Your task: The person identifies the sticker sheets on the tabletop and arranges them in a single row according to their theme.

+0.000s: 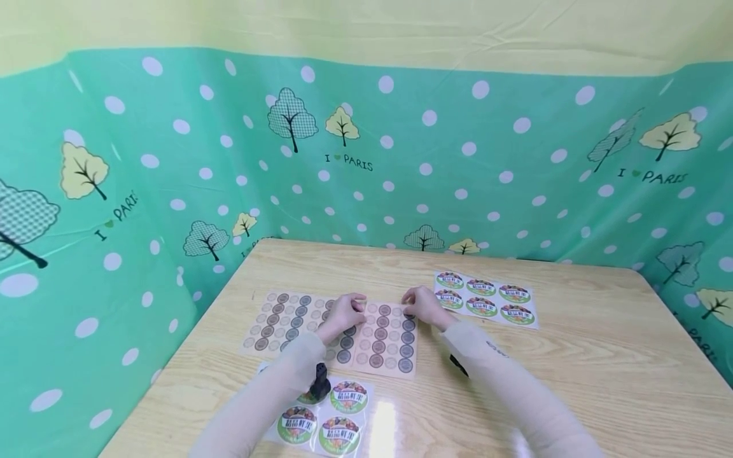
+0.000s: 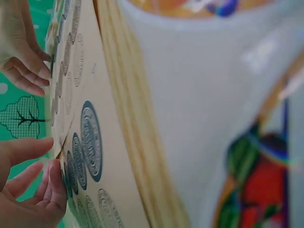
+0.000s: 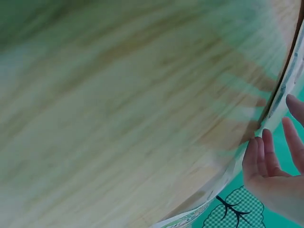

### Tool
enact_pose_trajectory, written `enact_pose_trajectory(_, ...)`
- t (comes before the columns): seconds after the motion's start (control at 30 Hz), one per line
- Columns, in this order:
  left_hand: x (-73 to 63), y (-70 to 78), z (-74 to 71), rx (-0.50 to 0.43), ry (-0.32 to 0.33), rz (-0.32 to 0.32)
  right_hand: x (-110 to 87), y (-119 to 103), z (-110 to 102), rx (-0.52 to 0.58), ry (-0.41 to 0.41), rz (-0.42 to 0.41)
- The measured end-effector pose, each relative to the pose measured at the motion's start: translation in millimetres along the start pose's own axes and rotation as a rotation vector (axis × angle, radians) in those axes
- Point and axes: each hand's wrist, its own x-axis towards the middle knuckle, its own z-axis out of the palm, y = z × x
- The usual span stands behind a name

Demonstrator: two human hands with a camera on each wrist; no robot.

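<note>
A beige sheet of round coin-like stickers [image 1: 378, 340] lies on the table, between both hands. My left hand [image 1: 343, 313] pinches near its far left corner, thumb and curled fingers close about the edge in the left wrist view. At the far right corner, my right hand [image 1: 425, 305] touches the sheet with fairly straight fingers [image 3: 270, 156]; its thumb and index stand apart. Adjoining on the left is another beige coin-sticker sheet [image 1: 280, 321], partly covered by my left hand and forearm.
Glossy fruit-label sheets lie close by: one at the back right [image 1: 487, 299], one at the near left [image 1: 321, 426] under the left forearm. A polka-dot curtain [image 1: 401, 159] hangs behind the wooden table [image 1: 584, 343]. A black wrist device [image 1: 321, 381] sits by the left sleeve.
</note>
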Motion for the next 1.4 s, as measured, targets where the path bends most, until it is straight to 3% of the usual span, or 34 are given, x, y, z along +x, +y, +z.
enact_pose_trajectory(0.23, -3.5, 3.9, -5.7, 0.018, 0.011, -0.004, -13.6, 2.6, -12.6, 0.098, 0.007, -0.022)
enact_pose_trajectory(0.33, -3.8, 5.6, -5.7, 0.005, -0.012, 0.030, -20.5, 6.5, -21.5, 0.139, 0.004, -0.032)
enact_pose_trajectory(0.53, -1.9, 12.5, -0.4, -0.040, -0.073, 0.066, -31.1, 23.7, -43.2, 0.099, 0.023, -0.131)
enact_pose_trajectory(0.63, 1.3, 20.8, 5.3, -0.041, -0.087, 0.072, -37.1, 33.4, -57.6, 0.095, 0.019, -0.143)
enact_pose_trajectory(0.87, 11.2, 40.9, 25.2, -0.104, -0.131, 0.136, -50.9, 59.1, -92.6, 0.063, 0.016, -0.072)
enact_pose_trajectory(1.17, 30.3, 67.4, 56.3, -0.103, -0.137, 0.108, -64.7, 98.8, -125.5, 0.010, 0.079, -0.014)
enact_pose_trajectory(1.4, 40.0, 79.6, 73.2, -0.130, -0.147, 0.104, -71.2, 119.3, -142.3, -0.008, 0.127, 0.037)
